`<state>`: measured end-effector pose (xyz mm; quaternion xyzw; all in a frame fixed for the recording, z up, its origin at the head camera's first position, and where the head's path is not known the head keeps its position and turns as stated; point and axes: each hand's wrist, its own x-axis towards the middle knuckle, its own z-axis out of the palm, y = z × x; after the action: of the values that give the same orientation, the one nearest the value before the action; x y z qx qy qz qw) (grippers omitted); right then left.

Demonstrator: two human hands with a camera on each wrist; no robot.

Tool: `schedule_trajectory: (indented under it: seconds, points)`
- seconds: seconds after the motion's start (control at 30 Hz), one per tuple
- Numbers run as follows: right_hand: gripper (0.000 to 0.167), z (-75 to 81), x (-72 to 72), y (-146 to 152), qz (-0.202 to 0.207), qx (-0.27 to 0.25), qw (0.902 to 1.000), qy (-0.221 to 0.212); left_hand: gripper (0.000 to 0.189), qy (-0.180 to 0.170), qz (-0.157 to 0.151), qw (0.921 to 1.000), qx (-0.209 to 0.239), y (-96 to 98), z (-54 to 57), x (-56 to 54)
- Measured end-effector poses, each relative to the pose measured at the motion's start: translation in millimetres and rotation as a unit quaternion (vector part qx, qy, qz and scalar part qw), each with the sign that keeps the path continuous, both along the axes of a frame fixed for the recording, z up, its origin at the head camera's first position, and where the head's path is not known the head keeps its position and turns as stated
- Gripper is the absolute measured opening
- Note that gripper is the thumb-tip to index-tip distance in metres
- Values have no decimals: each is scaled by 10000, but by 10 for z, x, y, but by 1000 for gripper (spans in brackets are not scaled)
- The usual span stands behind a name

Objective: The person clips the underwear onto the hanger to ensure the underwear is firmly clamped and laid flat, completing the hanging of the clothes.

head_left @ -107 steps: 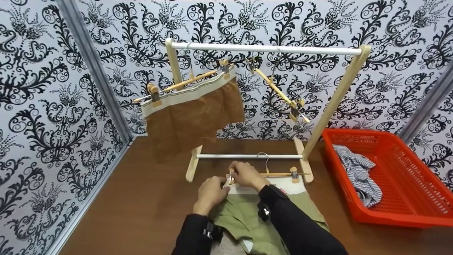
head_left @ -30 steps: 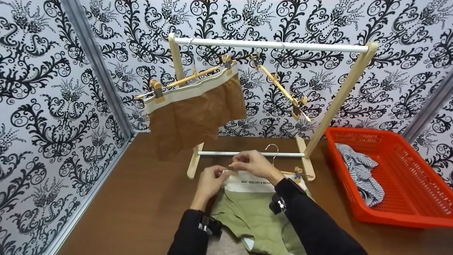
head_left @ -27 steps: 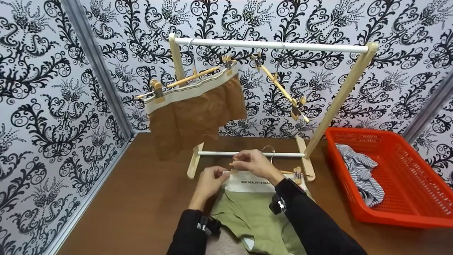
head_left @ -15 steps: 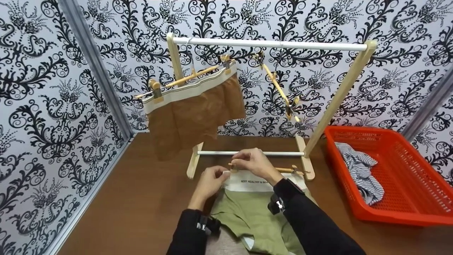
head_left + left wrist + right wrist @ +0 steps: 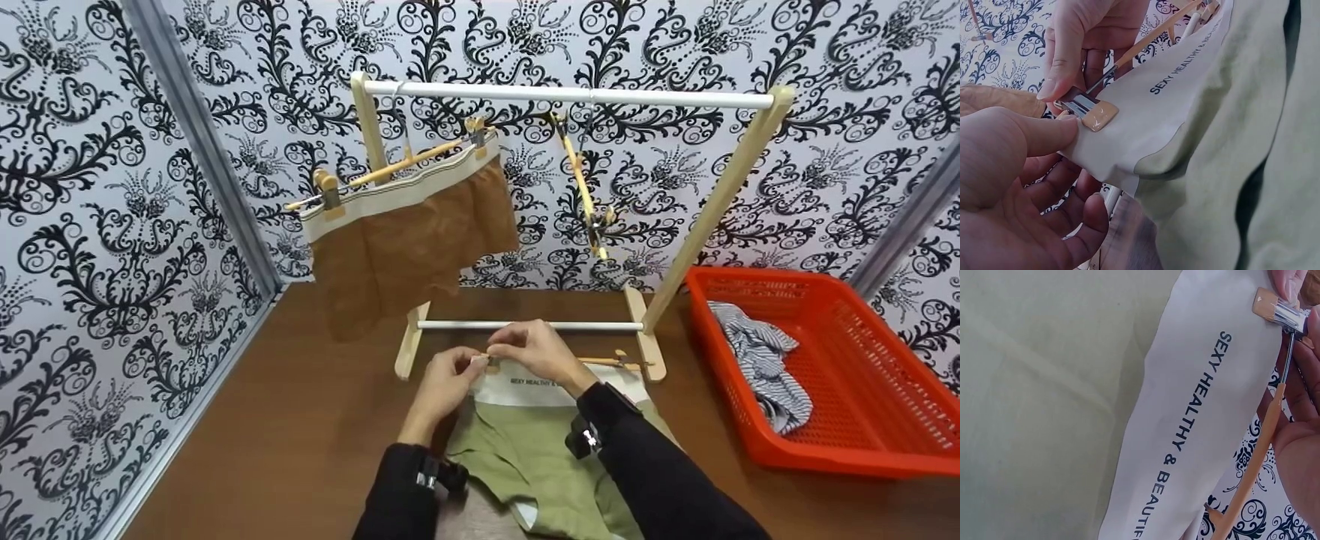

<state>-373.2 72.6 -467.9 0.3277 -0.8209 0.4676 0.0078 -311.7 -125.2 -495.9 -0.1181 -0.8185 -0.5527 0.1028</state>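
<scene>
between left fingers [image 5: 1053, 136], pinched white waistband corner [image 5: 1086, 148], right fingers [image 5: 1064, 64] pinching hanger clip [image 5: 1099, 116]

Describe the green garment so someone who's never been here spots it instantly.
Find the wooden rack, then look just in front of its lower bar. There the left hand pinches the green garment by its white waistband, the right hand a hanger clip. Green fabric and black lettering set it apart from the hanging brown garment and striped cloth.
</scene>
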Motion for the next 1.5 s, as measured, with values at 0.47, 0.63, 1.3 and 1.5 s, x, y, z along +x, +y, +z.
schedule_trajectory:
  seconds: [0.47, 0.63, 1.3, 1.5]
  points:
    - [31, -31, 24, -38, 89, -35, 9992, -388, 15, 110, 91, 9998, -157, -1, -4, 0]
    - [29, -54, 28, -46, 76, -124, 9988, -464, 16, 88, 95, 9998, -149, -10, -21, -1]
    - [43, -61, 58, -38, 161, -132, 9992, -346, 18, 3, 273, 9995, -142, -7, -40, -14]
    - [43, -11, 68, 23, 0, 150, 9998, -155, 16, 91, 501, 9984, -235, 1, -69, -9]
